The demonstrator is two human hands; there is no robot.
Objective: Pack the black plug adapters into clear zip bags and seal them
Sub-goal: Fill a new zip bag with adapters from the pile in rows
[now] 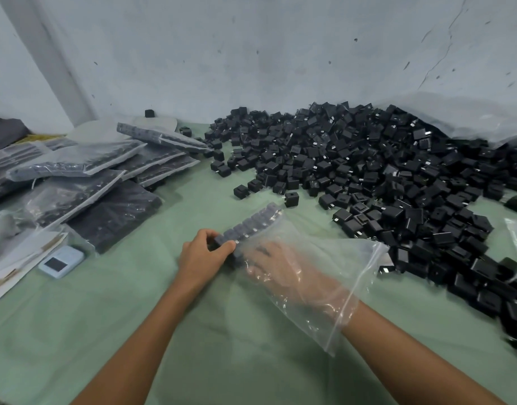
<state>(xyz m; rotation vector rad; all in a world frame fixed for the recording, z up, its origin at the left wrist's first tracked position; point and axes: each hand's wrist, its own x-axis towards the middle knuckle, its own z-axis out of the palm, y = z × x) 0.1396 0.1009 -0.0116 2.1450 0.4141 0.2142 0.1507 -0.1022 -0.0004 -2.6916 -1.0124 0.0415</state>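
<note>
Resting on green cloth [134, 302] below cracked wall [280, 54], left fingers [205, 233] pinch adapters [248, 226], right fingers [258, 254] straight inside bag [364, 258].

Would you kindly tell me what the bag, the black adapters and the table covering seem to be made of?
Bag: thin clear plastic film, glossy; it wrinkles and the right hand shows through.
Adapters: probably hard moulded plastic, matt black, with crisp edges and a faint sheen.
Table covering: pale green, matt, gently creased; likely cloth or soft sheet.
</note>
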